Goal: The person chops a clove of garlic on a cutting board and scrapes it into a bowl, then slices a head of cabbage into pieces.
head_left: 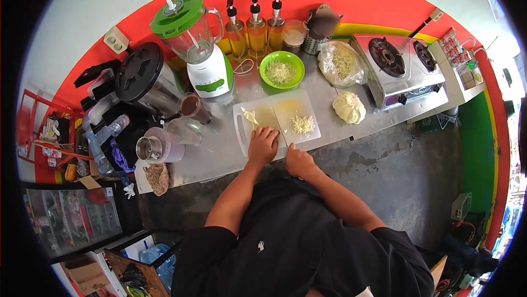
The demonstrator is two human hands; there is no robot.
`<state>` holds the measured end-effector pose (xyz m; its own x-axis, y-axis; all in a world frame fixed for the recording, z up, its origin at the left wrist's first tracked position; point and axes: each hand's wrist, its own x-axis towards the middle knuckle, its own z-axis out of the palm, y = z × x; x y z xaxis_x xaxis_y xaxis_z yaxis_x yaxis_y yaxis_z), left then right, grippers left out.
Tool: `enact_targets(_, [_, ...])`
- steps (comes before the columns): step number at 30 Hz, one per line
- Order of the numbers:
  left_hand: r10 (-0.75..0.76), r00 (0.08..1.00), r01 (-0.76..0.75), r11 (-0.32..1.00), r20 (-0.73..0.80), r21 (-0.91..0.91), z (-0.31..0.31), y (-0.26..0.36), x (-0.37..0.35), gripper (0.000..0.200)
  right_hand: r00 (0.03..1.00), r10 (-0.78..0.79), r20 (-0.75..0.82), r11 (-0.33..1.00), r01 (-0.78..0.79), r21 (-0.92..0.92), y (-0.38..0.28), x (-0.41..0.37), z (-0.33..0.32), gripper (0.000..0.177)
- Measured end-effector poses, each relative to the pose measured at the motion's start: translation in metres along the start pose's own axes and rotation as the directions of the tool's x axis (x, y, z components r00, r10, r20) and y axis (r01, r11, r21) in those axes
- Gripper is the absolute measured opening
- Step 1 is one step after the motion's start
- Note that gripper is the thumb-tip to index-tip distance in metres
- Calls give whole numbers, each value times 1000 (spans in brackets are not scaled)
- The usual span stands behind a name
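Observation:
My right hand (300, 161) is closed around the handle of a knife (280, 125). Its blade points away from me across a white cutting board (314, 99). Left of the blade, my left hand (263, 145) presses on the board with its fingers bent and together; whatever lies beneath them is hidden. Just beyond those fingers sits a pale piece of cabbage (250, 115). Chopped cabbage (302, 125) forms a small heap to the right of the knife.
Behind the board stands a green bowl (299, 65) holding chopped cabbage. To the right are a cabbage head (349, 107), a plastic bag of shreds (341, 65) and a gas stove (379, 85). A blender (206, 69), pump bottles (257, 36) and a brown cup (195, 108) stand behind and left.

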<state>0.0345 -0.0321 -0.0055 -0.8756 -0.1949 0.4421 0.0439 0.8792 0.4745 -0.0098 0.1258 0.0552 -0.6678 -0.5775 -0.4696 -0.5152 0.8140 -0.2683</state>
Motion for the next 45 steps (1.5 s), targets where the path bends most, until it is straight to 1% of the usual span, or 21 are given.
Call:
enact_targets(3, [-12,1000,13,999,24,-32,-3,2,1,21,1000,7,11,1000,-7,0,1,14,2,32])
enact_targets(6, [-31,1000,31,998,1,-48,-3,2,2,22,1000,-8,24,1000,8,4,2,27,-14,34])
enact_targets(9, [-45,999,45,998,-5,-43,-1,0,1,23,999,-22,48,1000,22,-11,1,16,-23,32])
enact_targets(11, [-42,999,42,999,-4,-33,3,-3,1,22,997,-24,68,999,26,-28,1,8,-18,31])
enact_targets(13, [-42,999,42,999,-2,-27,3,-3,2,21,999,-11,51,999,13,-33,-2,3,-5,31])
enact_targets(16, [-52,999,52,996,2,-70,0,-1,3,19,999,-30,33,999,30,-10,-2,16,-2,34])
enact_targets(18, [-40,999,38,998,-31,-58,-3,2,4,18,998,-38,52,999,39,-23,0,22,-13,33])
enact_targets(20, [-46,999,45,998,-24,-54,-5,4,3,18,997,-44,66,998,46,-31,0,15,-23,33])
enact_targets(23, [-44,999,43,998,-23,-56,-5,2,4,19,998,-29,59,997,34,-76,-2,2,-25,29])
enact_targets(25, [-38,999,36,997,-23,-61,-3,2,4,19,1000,-24,-1,995,24,-102,-6,-4,-16,27])
enact_targets(29, [-29,999,28,999,-22,-40,-3,2,3,17,999,-31,-12,996,30,-88,-5,17,-2,29])
enact_targets(32, [-33,999,33,999,-14,-43,-4,1,3,17,999,-50,-3,996,50,-73,-4,18,-18,30])
enact_targets(35, [-58,998,56,997,-26,-49,-1,1,3,18,999,-44,2,993,44,-113,-6,4,-42,29])
enact_targets(37, [-73,996,71,996,-43,-50,-2,3,3,19,998,-43,56,990,49,-128,-7,-7,-47,28])
enact_targets(39, [-60,998,60,996,-10,-61,-5,4,3,19,999,-38,29,992,41,-119,-5,-6,-27,29])
enact_targets(41, [-49,999,49,997,-11,-58,-4,2,3,19,1000,-25,1,994,25,-105,-4,3,-10,29])
enact_targets(43, [-39,999,39,998,-16,-54,-1,1,3,19,1000,-12,-9,999,11,-35,-6,13,-7,29])
enact_targets(45, [-39,998,37,998,-39,-52,-1,0,3,19,1000,-25,3,999,25,-46,-5,20,-16,29])
